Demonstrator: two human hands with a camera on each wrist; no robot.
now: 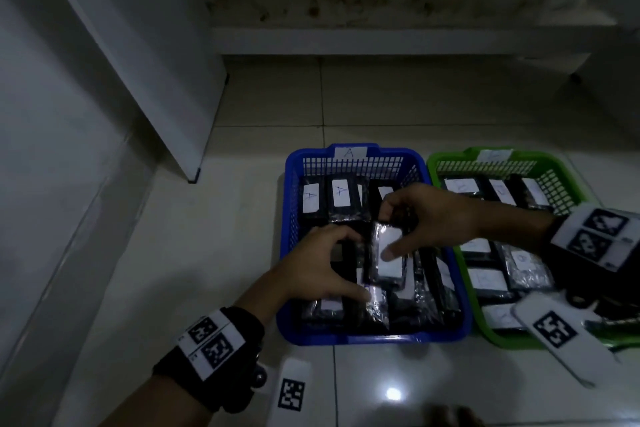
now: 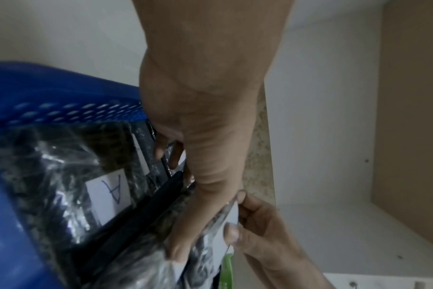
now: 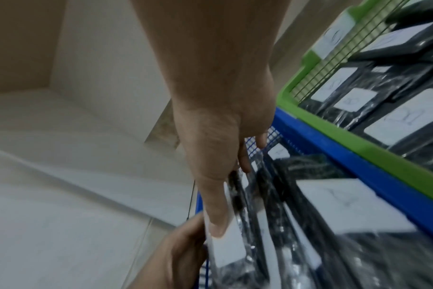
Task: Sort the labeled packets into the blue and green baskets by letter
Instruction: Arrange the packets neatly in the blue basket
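Note:
The blue basket [image 1: 284, 218], tagged "A", holds several black wrapped packets with white labels, some marked A [image 1: 340, 192]. Beside it on the right stands the green basket [image 1: 446, 163] with more labelled packets [image 1: 489, 279]. My right hand [image 1: 388, 232] pinches one packet [image 1: 389, 269] above the blue basket's middle, thumb on its white label and fingers behind the far end. My left hand [image 1: 349, 267] grips packets in the blue basket's near left part, with its thumb on a lower packet [image 1: 375, 302]. In the right wrist view the thumb [image 3: 218, 224] presses the label [image 3: 231, 252].
Both baskets sit on a pale tiled floor [image 1: 242, 288]. A white cabinet side [image 1: 138, 80] rises at the left and a low step [image 1: 381, 42] runs along the back. A white marker tag [image 1: 554, 328] on my right wrist rig overlaps the green basket's near corner.

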